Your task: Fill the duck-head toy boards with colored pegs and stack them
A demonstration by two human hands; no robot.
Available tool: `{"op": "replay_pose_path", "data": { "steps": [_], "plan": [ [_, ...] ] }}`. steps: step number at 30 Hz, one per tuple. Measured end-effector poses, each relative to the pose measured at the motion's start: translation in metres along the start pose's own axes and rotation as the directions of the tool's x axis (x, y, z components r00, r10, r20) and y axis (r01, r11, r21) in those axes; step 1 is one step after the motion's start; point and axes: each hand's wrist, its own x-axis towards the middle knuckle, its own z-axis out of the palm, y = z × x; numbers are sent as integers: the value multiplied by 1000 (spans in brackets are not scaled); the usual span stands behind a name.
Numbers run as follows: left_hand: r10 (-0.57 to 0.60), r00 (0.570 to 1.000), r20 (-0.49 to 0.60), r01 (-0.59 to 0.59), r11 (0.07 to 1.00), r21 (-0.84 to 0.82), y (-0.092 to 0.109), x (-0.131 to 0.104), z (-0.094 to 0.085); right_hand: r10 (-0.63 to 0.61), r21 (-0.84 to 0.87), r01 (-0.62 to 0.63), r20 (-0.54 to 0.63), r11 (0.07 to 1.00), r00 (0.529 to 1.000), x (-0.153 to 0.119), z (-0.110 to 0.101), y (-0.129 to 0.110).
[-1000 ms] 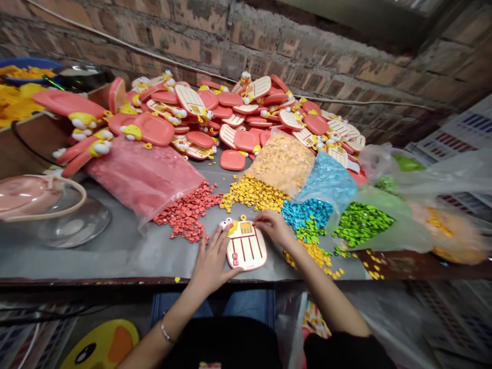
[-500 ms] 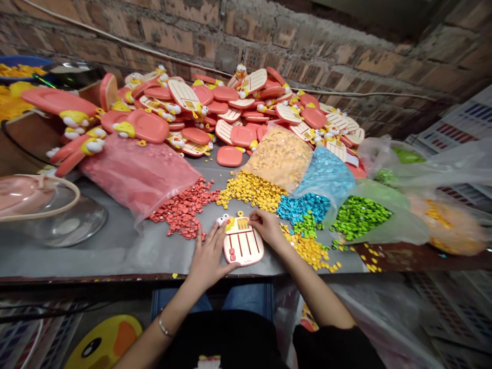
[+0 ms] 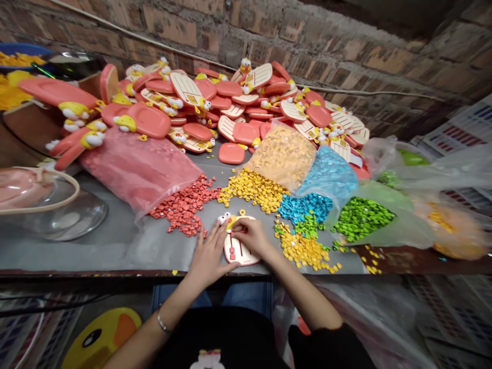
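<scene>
A cream slotted toy board (image 3: 243, 258) with a chick head at its top left lies flat at the table's front. Two small red pieces (image 3: 232, 253) sit low in its left slot. My left hand (image 3: 207, 254) grips the board along its left side, fingers by the chick head and thumb at the lower edge. Over the upper slots is my right hand (image 3: 250, 236), its fingertips pinched near the top of the left slot. Whatever is in that pinch is hidden. It covers the board's top right.
Spilled red pieces (image 3: 184, 209), yellow pieces (image 3: 253, 190), blue pieces (image 3: 303, 206) and green pieces (image 3: 361, 218) lie before open bags. Loose yellow discs (image 3: 303, 250) sit to the right. Behind rises a pile of toy boards (image 3: 232, 132); a clear lidded container (image 3: 73, 220) stands left.
My right hand has moved left across the board, from its upper right corner to the left slot. My left hand stays on the board's left side.
</scene>
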Motion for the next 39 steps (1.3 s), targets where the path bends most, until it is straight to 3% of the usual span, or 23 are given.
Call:
{"op": "replay_pose_path", "data": {
  "steps": [5,9,12,17,20,24,32,39],
  "plan": [
    [-6,1000,2,6,1000,9,-1,0,0,-48,-21,50,101,999,994,4,3,-9],
    [0,1000,-7,0,1000,4,-1,0,1,-50,-14,51,79,999,996,4,3,-8],
    [-3,1000,-11,3,1000,-3,-1,-1,2,-27,18,26,53,1000,998,-1,9,-4],
    [10,1000,-10,-9,1000,7,-2,0,2,54,182,-82,151,980,987,-18,0,3],
    [15,1000,1,-15,1000,27,0,0,1,155,317,-146,-4,937,988,-29,-22,6],
    [25,1000,17,-26,998,56,2,0,-2,130,334,-40,-250,942,959,-38,-46,13],
    [48,999,17,-49,998,42,4,0,-4,92,244,-20,-287,970,953,-33,-41,26],
    [33,999,22,-33,999,26,5,1,-6,-62,115,108,-348,987,936,-19,-42,24]
  ]
}}
